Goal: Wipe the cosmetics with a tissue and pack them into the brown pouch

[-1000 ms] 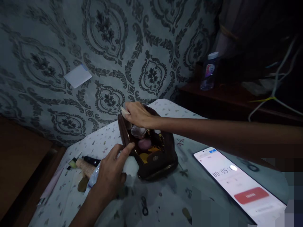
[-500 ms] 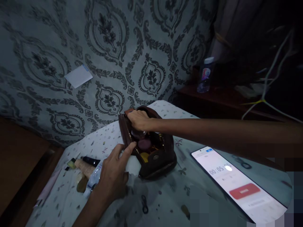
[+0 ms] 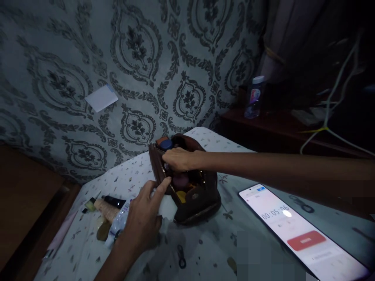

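Observation:
A dark brown zip pouch [image 3: 197,205] lies with its mouth open on the patterned bedsheet. Inside show a round blue cap [image 3: 166,145], a dull purple round item [image 3: 181,180] and a yellow one [image 3: 181,196]. My right hand [image 3: 177,159] reaches into the pouch, fingers curled downward; its fingertips and whatever they grip are hidden. My left hand [image 3: 143,214] is beside the pouch, index finger stretched to touch its near-left rim, thumb apart. Behind the left hand lie a whitish item [image 3: 168,207], a shiny pale packet [image 3: 120,220], a beige tube [image 3: 107,210] and a black tube [image 3: 115,201].
A phone [image 3: 304,234] with a running timer lies on the right of the bedsheet [image 3: 205,253]. A clear bottle [image 3: 254,97] stands on a dark red table [image 3: 272,125] near a white wire hanger [image 3: 325,128]. Patterned wallpaper [image 3: 175,50] rises behind, with a white card [image 3: 101,98] on it.
My right hand has moved slightly down and toward the pouch's middle, uncovering the blue cap at its far end. My left hand keeps its place at the rim. The view has shifted slightly.

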The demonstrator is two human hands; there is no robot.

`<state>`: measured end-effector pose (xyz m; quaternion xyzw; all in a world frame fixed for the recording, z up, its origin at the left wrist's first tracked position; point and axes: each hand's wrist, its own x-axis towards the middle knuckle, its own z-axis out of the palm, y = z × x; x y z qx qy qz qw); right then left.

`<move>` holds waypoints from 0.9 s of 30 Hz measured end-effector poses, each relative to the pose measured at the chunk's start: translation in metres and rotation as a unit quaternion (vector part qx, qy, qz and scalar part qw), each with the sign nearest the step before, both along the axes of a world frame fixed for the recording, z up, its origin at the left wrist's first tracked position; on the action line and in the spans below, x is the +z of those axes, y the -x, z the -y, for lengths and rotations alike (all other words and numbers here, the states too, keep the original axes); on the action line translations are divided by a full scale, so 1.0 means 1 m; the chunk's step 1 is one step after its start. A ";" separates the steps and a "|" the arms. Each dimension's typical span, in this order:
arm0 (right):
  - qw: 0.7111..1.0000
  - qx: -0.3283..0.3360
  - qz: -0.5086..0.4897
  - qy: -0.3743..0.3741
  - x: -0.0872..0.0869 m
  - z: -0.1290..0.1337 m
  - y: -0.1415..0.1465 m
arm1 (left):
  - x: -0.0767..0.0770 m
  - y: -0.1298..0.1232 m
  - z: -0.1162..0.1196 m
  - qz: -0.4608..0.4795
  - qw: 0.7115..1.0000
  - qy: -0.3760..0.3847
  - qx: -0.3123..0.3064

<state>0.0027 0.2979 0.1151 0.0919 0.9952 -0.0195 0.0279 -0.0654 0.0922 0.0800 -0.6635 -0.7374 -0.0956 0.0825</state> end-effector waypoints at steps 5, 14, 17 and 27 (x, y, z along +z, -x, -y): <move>0.999 0.016 0.003 -0.035 -0.001 0.000 0.000 | -0.001 0.000 -0.001 -0.001 1.000 -0.004 -0.002; 1.000 -0.010 0.018 0.002 0.006 0.001 -0.004 | 0.002 -0.002 0.000 0.002 1.000 0.005 0.003; 0.999 -0.022 0.033 0.012 0.011 0.002 -0.005 | 0.005 -0.003 0.000 -0.001 1.000 0.018 0.007; 0.998 0.039 0.039 0.021 0.027 0.000 -0.014 | 0.012 0.011 0.040 0.110 0.991 -0.072 0.001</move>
